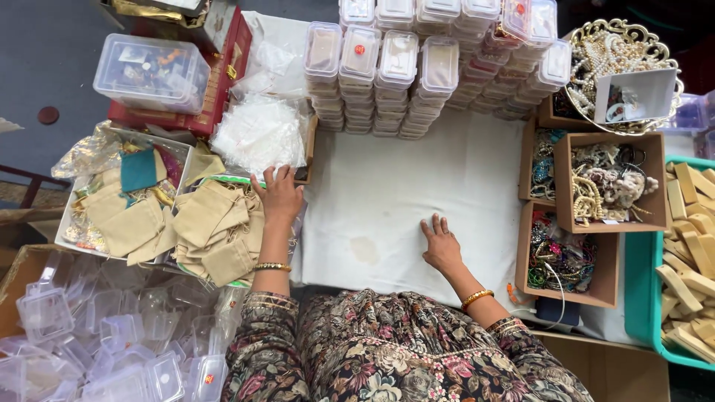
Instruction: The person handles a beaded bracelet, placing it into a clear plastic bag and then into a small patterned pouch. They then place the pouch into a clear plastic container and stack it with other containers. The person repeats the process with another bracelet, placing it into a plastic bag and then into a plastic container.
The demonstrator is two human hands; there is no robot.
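Beige pouches (216,231) under left hand (281,195), right hand (441,244) flat

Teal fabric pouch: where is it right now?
In the head view, the teal fabric pouch lies far left, atop beige cloth pouches in the tray, left of the left hand.

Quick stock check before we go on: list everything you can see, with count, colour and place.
white cloth: one, centre.
small lidded boxes: many, clear, stacked at top centre.
cloth pouches: a pile, beige, left.
plastic bags: a heap, clear, upper left.
lidded tub: one, clear, top left.
empty boxes: many, clear, bottom left.
cardboard boxes: three, brown, right, holding jewellery.
gold basket: one, top right, pearl strands.
wooden pieces: many, pale, in teal tray at far right.
left hand: on the pouches.
right hand: flat on the cloth.
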